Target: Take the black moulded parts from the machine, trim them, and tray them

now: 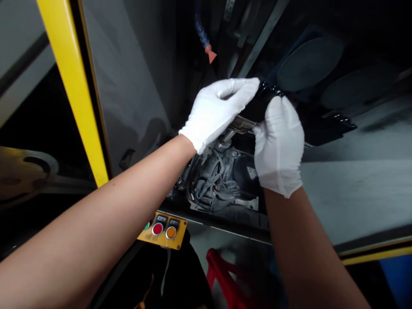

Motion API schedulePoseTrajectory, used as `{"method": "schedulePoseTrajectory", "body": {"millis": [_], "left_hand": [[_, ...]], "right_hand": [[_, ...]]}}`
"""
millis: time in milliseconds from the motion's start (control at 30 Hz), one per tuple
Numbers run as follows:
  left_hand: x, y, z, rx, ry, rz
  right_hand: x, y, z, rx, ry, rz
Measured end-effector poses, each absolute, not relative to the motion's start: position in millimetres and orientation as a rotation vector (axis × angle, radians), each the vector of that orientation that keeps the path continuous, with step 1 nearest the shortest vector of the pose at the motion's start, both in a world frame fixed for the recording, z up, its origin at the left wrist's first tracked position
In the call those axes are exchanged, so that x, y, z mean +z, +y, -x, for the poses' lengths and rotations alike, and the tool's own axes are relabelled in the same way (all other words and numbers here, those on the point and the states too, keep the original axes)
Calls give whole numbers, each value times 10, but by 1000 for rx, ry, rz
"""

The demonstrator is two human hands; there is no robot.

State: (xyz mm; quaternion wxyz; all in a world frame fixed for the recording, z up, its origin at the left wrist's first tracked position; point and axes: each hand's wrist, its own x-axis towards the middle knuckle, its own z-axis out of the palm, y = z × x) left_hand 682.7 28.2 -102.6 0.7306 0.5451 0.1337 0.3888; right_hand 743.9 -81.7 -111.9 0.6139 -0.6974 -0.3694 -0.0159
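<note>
A small glossy black part (271,89) spans the gap between my two gloved hands; its full shape is lost against the dark background. My left hand (215,109), in a white glove, is closed with thumb and fingertips pinched at the part's left end. Lower and to the right, my right hand (280,146), gloved too, has its fingertips pressed together at the other end. Beneath them is a metal fixture (241,125), partly covered by the hands. Farther right lies another shiny black piece (343,121), its outline partly hidden in the dark.
Grimy cables (215,180) and fittings fill the machine bed below. A yellow button box (178,243) is at the front edge, with a red stool (225,274) beneath. A nozzle with an orange tip (210,54) hangs above. A yellow frame post (75,90) stands at left.
</note>
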Motion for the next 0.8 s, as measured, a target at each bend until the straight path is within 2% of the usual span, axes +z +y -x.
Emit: {"method": "schedulePoseTrajectory", "body": {"millis": [367,633,733,800], "left_hand": [[-1115,311,-6867,928,285,-1306],[-1106,334,-6851,903,267,-1288],[-1086,328,-6757,824,271,-1328],[-1072,259,-6653,893,319,-1367]], "right_hand": [[-1112,-704,-7332,114,-902,1290],[-1241,-690,-7385,65,-771,1454],[-1217,-760,-7246,40,-754,1604],[-1170,-878,-7107,-5,-707,1684]]}}
